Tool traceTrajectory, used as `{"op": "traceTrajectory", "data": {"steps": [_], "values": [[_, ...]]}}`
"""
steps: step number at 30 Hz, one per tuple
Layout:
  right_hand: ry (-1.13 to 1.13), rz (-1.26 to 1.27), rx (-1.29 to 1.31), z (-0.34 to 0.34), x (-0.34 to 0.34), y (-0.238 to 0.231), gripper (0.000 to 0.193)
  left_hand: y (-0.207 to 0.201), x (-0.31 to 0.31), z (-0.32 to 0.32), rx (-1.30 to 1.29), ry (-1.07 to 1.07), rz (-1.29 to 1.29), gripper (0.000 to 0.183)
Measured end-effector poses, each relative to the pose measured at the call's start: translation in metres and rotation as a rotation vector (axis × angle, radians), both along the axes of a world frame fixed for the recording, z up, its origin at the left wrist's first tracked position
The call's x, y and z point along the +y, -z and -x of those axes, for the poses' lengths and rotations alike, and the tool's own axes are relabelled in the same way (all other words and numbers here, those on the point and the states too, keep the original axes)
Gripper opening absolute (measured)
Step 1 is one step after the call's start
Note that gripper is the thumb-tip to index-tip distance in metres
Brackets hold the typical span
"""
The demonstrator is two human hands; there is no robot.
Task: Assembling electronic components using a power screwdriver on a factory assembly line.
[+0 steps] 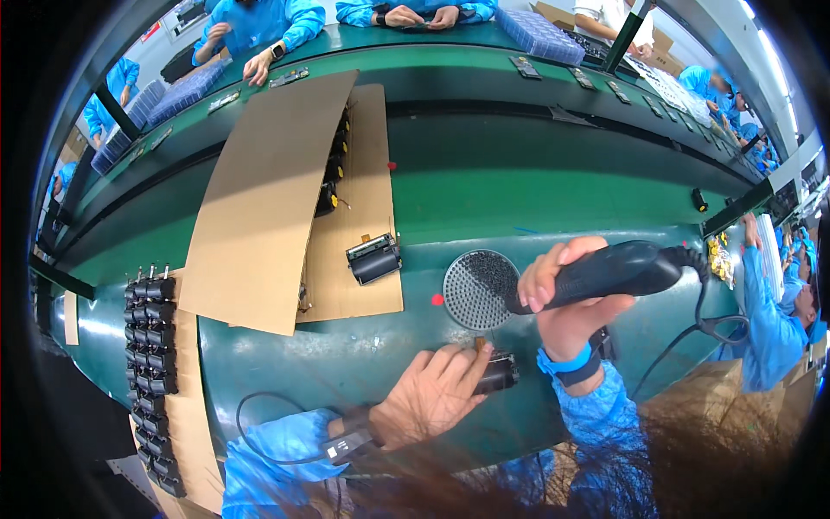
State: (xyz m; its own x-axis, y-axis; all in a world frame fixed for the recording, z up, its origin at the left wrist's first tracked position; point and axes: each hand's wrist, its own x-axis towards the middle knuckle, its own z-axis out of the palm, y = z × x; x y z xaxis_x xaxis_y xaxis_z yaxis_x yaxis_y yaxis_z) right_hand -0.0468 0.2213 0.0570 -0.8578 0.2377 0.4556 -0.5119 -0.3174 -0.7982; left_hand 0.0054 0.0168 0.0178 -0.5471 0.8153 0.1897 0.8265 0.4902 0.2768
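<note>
My right hand (566, 298) is wrapped round a black electric screwdriver (618, 272) with a coiled cord, held tilted with its front end down to the left. That front end is at the right rim of a round grey perforated dish (462, 294). Small dark pieces, apparently screws, are heaped in the dish's right part. Below the dish, my left hand (432, 387) grips the left end of a small black cylindrical module (499, 372) on the green bench. A brown tab shows at its fingertips; the thumb is mostly hidden.
A similar module (374, 259) lies on cardboard (354, 294); a tilted cardboard sheet (259, 190) partly covers more. At left, several modules (151, 346) stand in rows. Another black part (699, 200) sits far right. Co-workers work beyond the green line (536, 164), which carries circuit boards (525, 67).
</note>
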Motion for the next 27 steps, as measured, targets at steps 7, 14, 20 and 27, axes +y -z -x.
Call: {"op": "traceTrajectory", "data": {"steps": [7,14,20,27], "values": [[0.038,0.002,0.005,0.008,-0.006,0.018,0.086,-0.001,-0.004,0.003,-0.068,0.006,-0.071,0.062],[0.025,-0.028,-0.028,0.012,-0.005,0.024,0.085,-0.002,-0.004,0.004,-0.113,0.008,-0.079,0.062],[-0.006,-0.047,-0.054,0.012,-0.004,0.028,0.086,-0.002,-0.004,0.004,-0.100,0.003,-0.093,0.062],[0.007,-0.083,-0.040,0.012,-0.006,0.026,0.087,-0.003,-0.004,0.005,-0.109,0.003,-0.097,0.062]]}}
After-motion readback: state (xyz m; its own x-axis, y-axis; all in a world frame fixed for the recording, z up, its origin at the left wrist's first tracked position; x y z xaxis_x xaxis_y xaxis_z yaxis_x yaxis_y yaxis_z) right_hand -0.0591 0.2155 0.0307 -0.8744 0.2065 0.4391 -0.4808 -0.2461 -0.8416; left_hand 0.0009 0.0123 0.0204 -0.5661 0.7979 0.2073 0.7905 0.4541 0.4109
